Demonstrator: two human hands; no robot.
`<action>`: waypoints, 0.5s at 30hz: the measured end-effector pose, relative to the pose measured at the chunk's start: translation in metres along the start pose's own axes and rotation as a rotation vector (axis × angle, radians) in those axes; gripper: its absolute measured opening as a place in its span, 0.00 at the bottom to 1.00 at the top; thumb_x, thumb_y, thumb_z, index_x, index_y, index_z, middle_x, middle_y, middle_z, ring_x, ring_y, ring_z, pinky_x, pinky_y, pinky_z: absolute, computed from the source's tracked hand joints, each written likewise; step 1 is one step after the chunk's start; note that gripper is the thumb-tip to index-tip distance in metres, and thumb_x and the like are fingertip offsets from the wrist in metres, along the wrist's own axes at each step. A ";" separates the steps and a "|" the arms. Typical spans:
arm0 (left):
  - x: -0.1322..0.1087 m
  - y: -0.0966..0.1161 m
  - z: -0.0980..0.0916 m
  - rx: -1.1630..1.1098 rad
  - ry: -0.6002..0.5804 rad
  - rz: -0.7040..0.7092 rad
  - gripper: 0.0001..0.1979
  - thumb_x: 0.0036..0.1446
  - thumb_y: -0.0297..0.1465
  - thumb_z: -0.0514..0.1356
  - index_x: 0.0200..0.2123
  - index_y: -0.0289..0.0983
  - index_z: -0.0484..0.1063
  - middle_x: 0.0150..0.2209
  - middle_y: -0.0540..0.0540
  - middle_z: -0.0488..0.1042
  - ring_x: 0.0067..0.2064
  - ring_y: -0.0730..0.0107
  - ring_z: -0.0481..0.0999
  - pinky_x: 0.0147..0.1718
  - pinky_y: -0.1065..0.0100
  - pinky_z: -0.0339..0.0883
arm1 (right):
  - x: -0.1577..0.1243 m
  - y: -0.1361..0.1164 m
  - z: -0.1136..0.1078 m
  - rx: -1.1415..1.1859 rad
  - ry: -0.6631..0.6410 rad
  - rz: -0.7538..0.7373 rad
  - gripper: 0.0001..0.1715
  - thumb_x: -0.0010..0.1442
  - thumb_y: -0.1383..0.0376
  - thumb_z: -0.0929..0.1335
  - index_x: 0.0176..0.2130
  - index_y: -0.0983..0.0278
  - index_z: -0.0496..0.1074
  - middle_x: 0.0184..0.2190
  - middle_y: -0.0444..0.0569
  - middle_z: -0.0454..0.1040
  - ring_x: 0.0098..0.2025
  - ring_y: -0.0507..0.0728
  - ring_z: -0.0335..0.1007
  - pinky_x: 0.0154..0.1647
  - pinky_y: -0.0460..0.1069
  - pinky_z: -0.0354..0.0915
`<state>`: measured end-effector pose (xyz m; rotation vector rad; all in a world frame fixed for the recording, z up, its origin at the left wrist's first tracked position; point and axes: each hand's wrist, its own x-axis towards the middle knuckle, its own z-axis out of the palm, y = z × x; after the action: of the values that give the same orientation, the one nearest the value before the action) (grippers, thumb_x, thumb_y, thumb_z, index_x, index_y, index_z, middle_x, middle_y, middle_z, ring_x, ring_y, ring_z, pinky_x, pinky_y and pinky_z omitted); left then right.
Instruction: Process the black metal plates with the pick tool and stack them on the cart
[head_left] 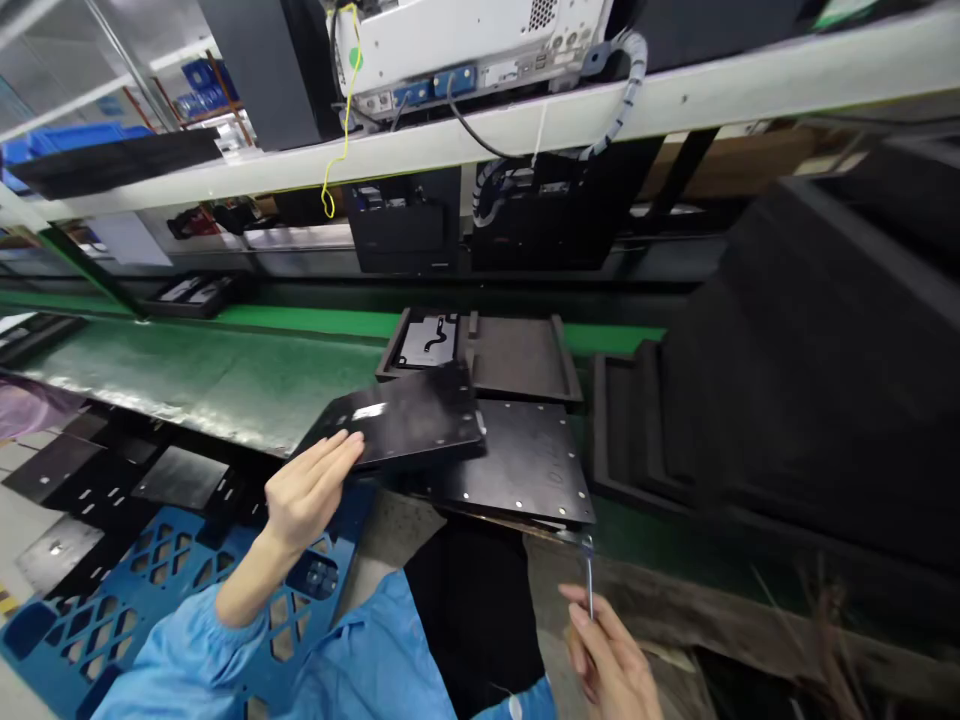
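Observation:
My left hand (307, 490) grips the near left part of a glossy black flat panel (412, 410), its fingers lying over the top and the thumb hidden. That panel is tilted and partly overlaps a second black panel (525, 460), which lies on the bench and has small fasteners along its edges. In my right hand (607, 640) is a thin metal rod-like tool (589, 575), pinched between the fingers. Its upper end is at the near right corner of the second panel; I cannot tell its exact kind or whether it touches.
Behind the panels sits a dark foam tray (517, 355) with a silver plate (427, 342) in its left compartment. Black foam trays (810, 380) are stacked at right. A white shelf beam (450, 140) crosses above the green bench (225, 370). A blue pallet (157, 560) with black panels stands lower left.

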<state>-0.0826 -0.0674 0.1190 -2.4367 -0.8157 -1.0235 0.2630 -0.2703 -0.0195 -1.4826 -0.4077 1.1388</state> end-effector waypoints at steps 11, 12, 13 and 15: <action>0.041 0.077 0.098 -0.130 -0.328 0.162 0.23 0.76 0.26 0.57 0.71 0.41 0.71 0.71 0.50 0.74 0.69 0.58 0.78 0.66 0.55 0.75 | -0.023 0.002 -0.032 0.096 0.205 0.004 0.39 0.56 0.36 0.79 0.53 0.60 0.76 0.20 0.35 0.57 0.22 0.49 0.46 0.22 0.45 0.46; 0.042 0.079 0.098 -0.159 -0.388 0.154 0.24 0.77 0.33 0.59 0.72 0.41 0.70 0.72 0.48 0.73 0.70 0.56 0.76 0.66 0.55 0.75 | -0.024 0.007 -0.033 0.090 0.203 0.028 0.39 0.56 0.36 0.79 0.53 0.60 0.76 0.21 0.35 0.57 0.21 0.49 0.46 0.22 0.45 0.45; 0.043 0.081 0.097 -0.187 -0.451 0.146 0.27 0.77 0.40 0.60 0.73 0.41 0.68 0.74 0.47 0.71 0.71 0.53 0.74 0.66 0.53 0.76 | -0.026 0.012 -0.032 0.080 0.201 0.048 0.39 0.56 0.36 0.79 0.53 0.60 0.77 0.21 0.35 0.57 0.21 0.49 0.45 0.22 0.45 0.44; 0.048 0.083 0.100 -0.208 -0.573 0.102 0.35 0.74 0.53 0.59 0.76 0.42 0.66 0.76 0.44 0.66 0.75 0.46 0.69 0.67 0.48 0.74 | -0.028 0.019 -0.029 0.062 0.176 0.055 0.38 0.59 0.37 0.77 0.56 0.58 0.76 0.21 0.35 0.57 0.21 0.50 0.46 0.23 0.46 0.43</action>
<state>0.0493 -0.0600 0.0785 -2.9694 -0.7663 -0.3784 0.2668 -0.3132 -0.0291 -1.5332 -0.2098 1.0451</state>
